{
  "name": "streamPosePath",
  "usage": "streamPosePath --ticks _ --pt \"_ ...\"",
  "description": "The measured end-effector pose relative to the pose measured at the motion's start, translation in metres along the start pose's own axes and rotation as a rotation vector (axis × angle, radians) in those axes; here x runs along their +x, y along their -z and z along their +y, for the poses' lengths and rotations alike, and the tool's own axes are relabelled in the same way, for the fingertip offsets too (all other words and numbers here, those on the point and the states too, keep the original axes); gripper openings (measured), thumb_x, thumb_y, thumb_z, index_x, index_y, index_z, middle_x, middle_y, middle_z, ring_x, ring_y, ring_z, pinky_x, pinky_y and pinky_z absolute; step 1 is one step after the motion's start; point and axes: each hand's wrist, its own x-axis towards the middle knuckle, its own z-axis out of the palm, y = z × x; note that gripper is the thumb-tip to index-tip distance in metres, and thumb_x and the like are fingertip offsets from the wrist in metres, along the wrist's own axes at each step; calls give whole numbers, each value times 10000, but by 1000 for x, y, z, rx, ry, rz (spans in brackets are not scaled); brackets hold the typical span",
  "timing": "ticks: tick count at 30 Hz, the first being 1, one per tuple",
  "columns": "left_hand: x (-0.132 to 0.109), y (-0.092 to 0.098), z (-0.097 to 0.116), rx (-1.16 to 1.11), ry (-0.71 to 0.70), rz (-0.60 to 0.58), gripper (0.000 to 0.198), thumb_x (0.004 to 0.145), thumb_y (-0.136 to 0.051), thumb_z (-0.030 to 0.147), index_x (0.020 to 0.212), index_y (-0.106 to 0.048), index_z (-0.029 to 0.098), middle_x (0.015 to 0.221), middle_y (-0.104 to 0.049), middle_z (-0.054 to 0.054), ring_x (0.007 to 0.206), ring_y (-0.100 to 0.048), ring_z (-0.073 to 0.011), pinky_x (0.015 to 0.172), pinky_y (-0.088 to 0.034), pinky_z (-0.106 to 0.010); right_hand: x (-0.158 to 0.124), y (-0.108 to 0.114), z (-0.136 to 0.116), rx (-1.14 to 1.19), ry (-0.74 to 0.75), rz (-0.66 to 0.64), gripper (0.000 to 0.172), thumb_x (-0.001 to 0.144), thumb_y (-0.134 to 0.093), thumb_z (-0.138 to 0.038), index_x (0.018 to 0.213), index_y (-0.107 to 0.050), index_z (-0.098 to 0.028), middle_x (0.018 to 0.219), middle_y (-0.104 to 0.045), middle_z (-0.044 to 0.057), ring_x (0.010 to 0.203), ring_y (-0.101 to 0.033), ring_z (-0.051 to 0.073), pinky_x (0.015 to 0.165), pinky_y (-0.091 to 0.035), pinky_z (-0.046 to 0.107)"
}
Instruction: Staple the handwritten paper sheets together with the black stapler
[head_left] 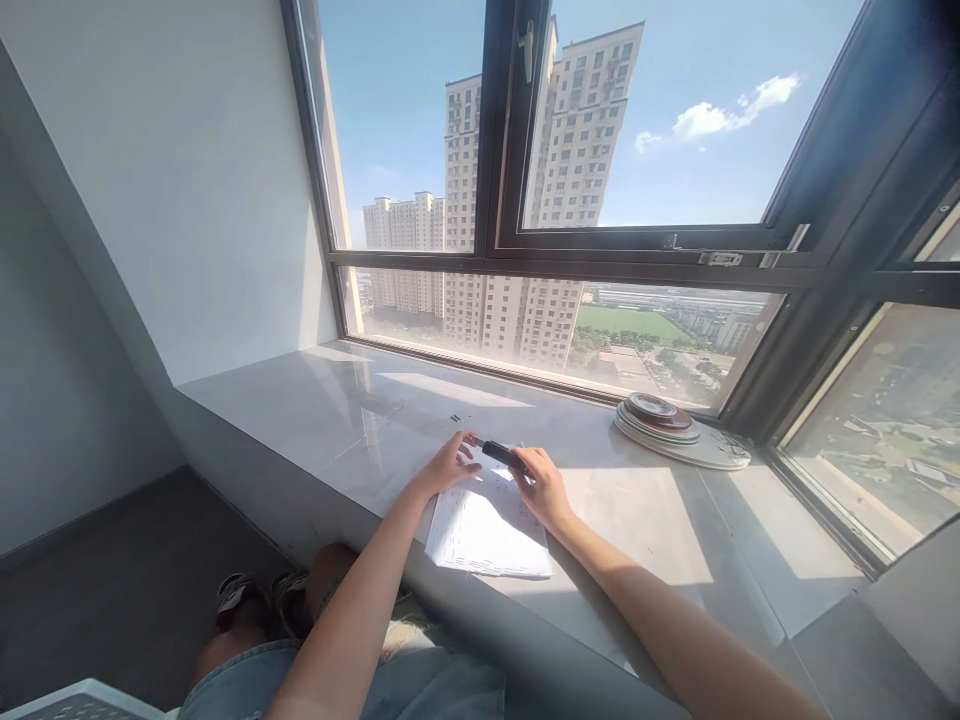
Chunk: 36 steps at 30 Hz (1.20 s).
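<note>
My right hand (541,487) is closed around a slim black stapler (504,456), held tilted above a stack of white paper (487,535). A metallic end sticks out of the stapler toward the left. The fingertips of my left hand (452,466) are curled at this metallic end, with the thumb lower and a little apart. Whether a small piece is between those fingertips is too small to tell. Printed or written marks cover the paper, which lies on the sill under both hands. Two small dark strips (455,418) lie on the sill beyond my left hand.
The grey window sill (360,420) runs along a dark-framed window (637,255). A stack of round plate-like pieces (656,425) stands at the right, near the glass. My legs are below the sill's front edge. A white perforated surface (82,702) shows at lower left.
</note>
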Motion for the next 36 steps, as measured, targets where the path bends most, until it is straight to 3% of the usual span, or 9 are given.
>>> streamPosePath --ticks 3,7,10,13,17,23,27,36 --pt "1 0 -1 16 -17 55 690 890 -691 544 1440 -401 246 1266 -580 -115 927 -618 -178 751 -523 -305 0 0 -3 -43 157 9 405 938 -514 -111 1304 -623 -247 1159 -720 88 1030 -619 259 831 -571 414" --pt "2 0 -4 30 3 19 676 893 -677 561 1417 -411 227 1148 -610 -82 811 -585 -153 719 -487 -293 1 3 -9 -129 325 -21 549 911 -471 -23 1399 -566 -256 1244 -700 89 1058 -616 260 862 -576 443" --pt "2 0 -3 42 3 7 640 902 -650 576 1384 -437 213 1109 -628 -76 780 -573 -154 713 -477 -295 2 6 -14 -175 420 -26 568 917 -458 -3 1424 -544 -244 1235 -708 93 1069 -626 253 889 -571 444" --pt "1 1 2 66 -25 10 491 916 -612 587 1200 -532 194 1055 -640 -66 756 -568 -152 693 -459 -286 2 5 -16 -208 470 -36 536 935 -464 -14 1419 -548 -227 1237 -710 99 1073 -641 243 910 -570 433" --pt "0 1 7 87 2 12 390 928 -575 582 963 -555 194 935 -640 -43 716 -559 -153 653 -436 -273 -3 0 -11 -267 505 -79 503 947 -457 -13 1380 -589 -234 1251 -710 94 1065 -662 225 925 -571 423" --pt "0 0 4 29 98 -37 415 939 -530 590 1059 -581 196 614 -494 48 597 -549 -171 608 -436 -285 -9 -6 -4 -271 485 -152 423 990 -455 -58 1304 -659 -254 1261 -714 80 1102 -659 225 902 -589 428" --pt "-1 0 4 22 88 -59 371 951 -511 552 997 -610 197 578 -432 58 595 -547 -165 615 -461 -283 -10 -4 -5 -225 426 -227 447 999 -423 -79 1308 -666 -291 1290 -702 70 1119 -661 243 909 -593 468" --pt "0 0 7 14 95 -55 440 951 -497 606 1004 -632 190 607 -537 29 641 -620 -185 652 -510 -302 -8 -3 -7 -179 413 -224 482 965 -444 -47 1325 -644 -297 1277 -703 71 1090 -663 246 900 -573 460"
